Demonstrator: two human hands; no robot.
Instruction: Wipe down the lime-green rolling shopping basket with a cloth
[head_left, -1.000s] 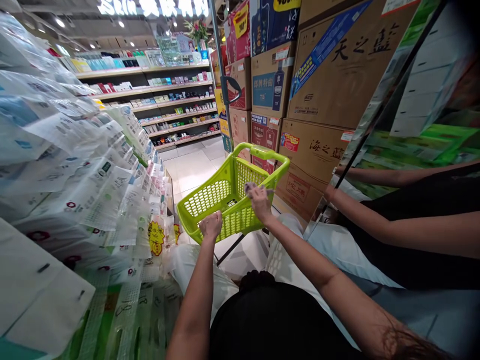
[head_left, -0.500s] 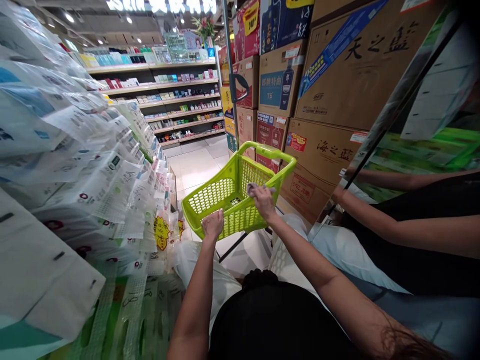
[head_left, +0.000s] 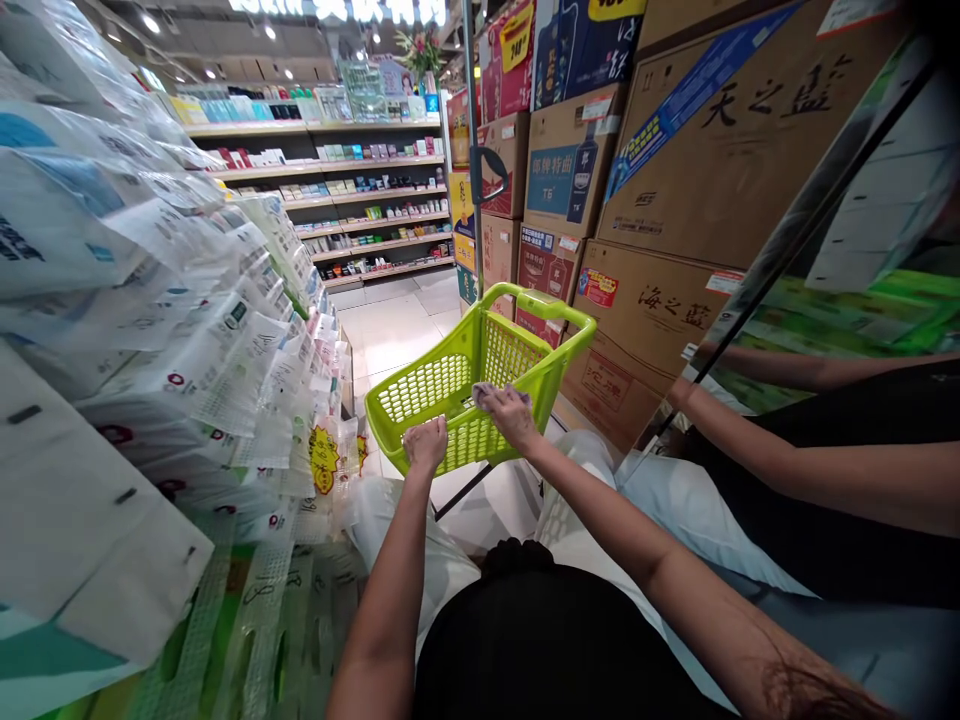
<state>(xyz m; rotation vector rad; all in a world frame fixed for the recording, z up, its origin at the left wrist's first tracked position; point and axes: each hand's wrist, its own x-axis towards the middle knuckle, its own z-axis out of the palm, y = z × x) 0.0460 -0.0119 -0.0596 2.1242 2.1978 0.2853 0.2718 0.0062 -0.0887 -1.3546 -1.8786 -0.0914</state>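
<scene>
A lime-green plastic shopping basket [head_left: 427,390] with a looped handle stands on the floor in front of me. My left hand [head_left: 424,443] is closed round the basket's near rim. My right hand [head_left: 511,414] presses a small grey cloth [head_left: 486,394] against the inside of the basket's right wall, fingers curled over the cloth. Both my arms reach forward over my black top and white trousers.
Stacked packs of tissue paper [head_left: 150,330] fill the left side. Brown cardboard boxes [head_left: 667,190] are piled at the right behind the basket. A mirrored panel [head_left: 840,300] on the right reflects my arms. Shelves of goods [head_left: 345,190] line the far end of the tiled aisle [head_left: 390,330].
My right hand with the cloth has slid left and down along the basket's right wall. My left hand keeps its hold on the rim. The view has shifted slightly.
</scene>
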